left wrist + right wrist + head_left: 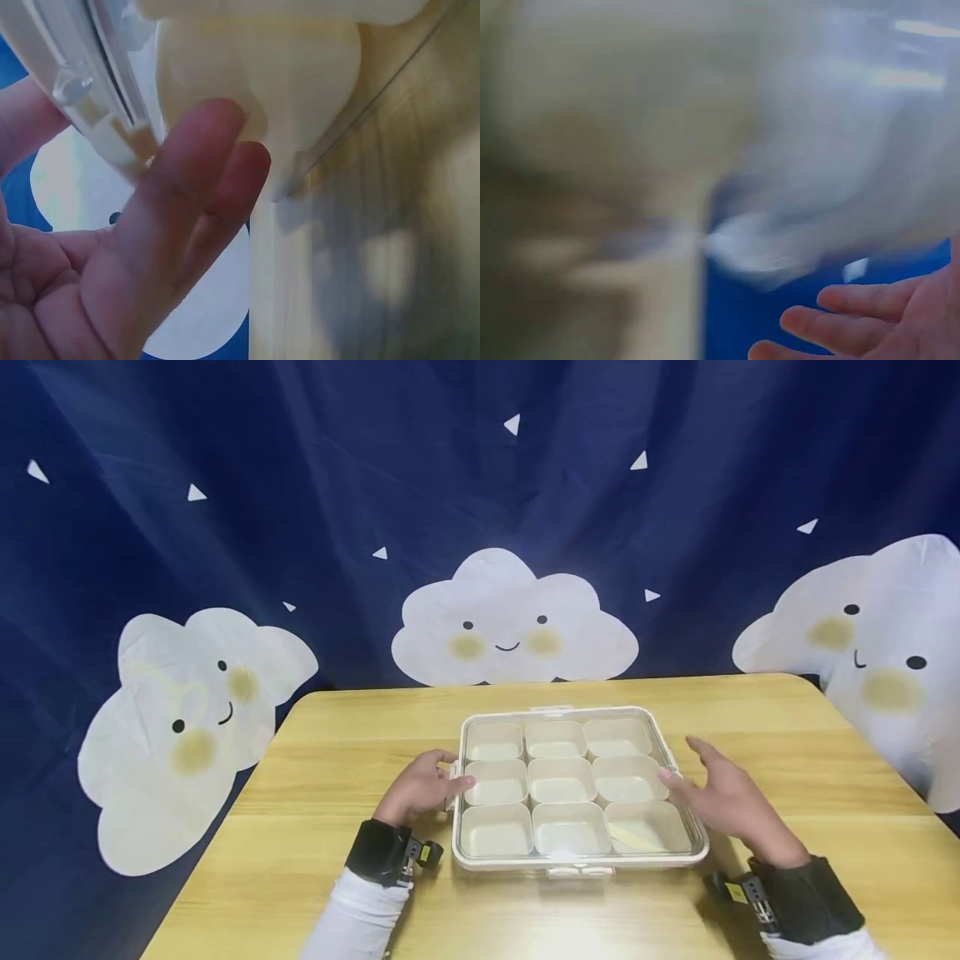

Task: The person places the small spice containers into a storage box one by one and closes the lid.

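A clear storage box (567, 866) with a cream rim and a transparent lid holds rows of small cream bins (561, 779). My left hand (422, 787) grips its left side, thumb over the rim. In the left wrist view, the fingers (187, 172) lie under the box's edge, and a gap shows between its underside and the tabletop. At the opposite side is my right hand (731, 797), its thumb over the right rim and its other fingers spread clear of the box. The right wrist view is blurred, but its straight fingers (840, 330) show apart from the box.
The box is above a light wood-grain table (337, 793). Behind the table hangs a dark blue curtain (337, 460) printed with white smiling clouds (510, 602) and small triangles. Each wrist wears a black strap (810, 897) with a small camera.
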`<state>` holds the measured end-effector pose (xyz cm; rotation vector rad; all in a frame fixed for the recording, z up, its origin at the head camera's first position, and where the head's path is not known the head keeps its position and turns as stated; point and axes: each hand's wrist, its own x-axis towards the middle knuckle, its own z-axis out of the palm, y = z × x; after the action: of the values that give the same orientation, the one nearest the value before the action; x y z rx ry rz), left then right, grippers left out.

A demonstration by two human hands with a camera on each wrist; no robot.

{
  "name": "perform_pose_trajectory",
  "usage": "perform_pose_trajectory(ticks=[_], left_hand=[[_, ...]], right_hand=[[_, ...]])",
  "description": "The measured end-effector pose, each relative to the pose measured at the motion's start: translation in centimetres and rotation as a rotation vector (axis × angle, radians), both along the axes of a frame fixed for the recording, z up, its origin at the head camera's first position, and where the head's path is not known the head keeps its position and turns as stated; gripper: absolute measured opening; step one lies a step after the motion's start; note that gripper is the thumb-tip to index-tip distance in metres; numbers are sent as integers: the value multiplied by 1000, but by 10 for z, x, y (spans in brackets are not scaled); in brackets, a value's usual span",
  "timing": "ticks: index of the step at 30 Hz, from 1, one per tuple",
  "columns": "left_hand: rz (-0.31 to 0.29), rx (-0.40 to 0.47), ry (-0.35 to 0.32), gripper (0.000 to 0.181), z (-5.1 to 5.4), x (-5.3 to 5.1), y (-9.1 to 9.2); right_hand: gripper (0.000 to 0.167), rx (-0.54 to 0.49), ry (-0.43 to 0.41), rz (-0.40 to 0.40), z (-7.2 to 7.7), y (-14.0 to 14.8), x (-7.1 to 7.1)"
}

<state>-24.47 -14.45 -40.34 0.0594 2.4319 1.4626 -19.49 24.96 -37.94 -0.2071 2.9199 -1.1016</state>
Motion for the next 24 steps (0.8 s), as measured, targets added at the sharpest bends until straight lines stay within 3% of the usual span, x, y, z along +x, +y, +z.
perform_pose_trajectory(ticks=[3, 5, 7, 10, 14, 17, 20, 24], left_hand=[[4, -7, 4, 64, 1, 1, 3], [2, -17, 5, 65, 2, 1, 2], [-3, -30, 1, 66, 3, 0, 2], [-4, -29, 1, 66, 1, 0, 3], [9, -5, 14, 64, -6, 1, 6], [8, 24, 10, 64, -11, 2, 7], [8, 57, 3, 63, -13, 2, 7], [27, 44, 25, 60, -5, -2, 2]], right_hand=[[75, 90, 121, 105, 27, -21, -15], [70, 157, 135, 232, 40, -41, -30], [69, 239, 84, 346, 49, -61, -49], [72, 360, -29, 455, 53, -86, -79], [77, 411, -179, 487, 44, -104, -120], [73, 417, -287, 493, 34, -106, -142], [66, 422, -346, 506, 29, -105, -157], [57, 395, -377, 503, 35, -109, -167]])
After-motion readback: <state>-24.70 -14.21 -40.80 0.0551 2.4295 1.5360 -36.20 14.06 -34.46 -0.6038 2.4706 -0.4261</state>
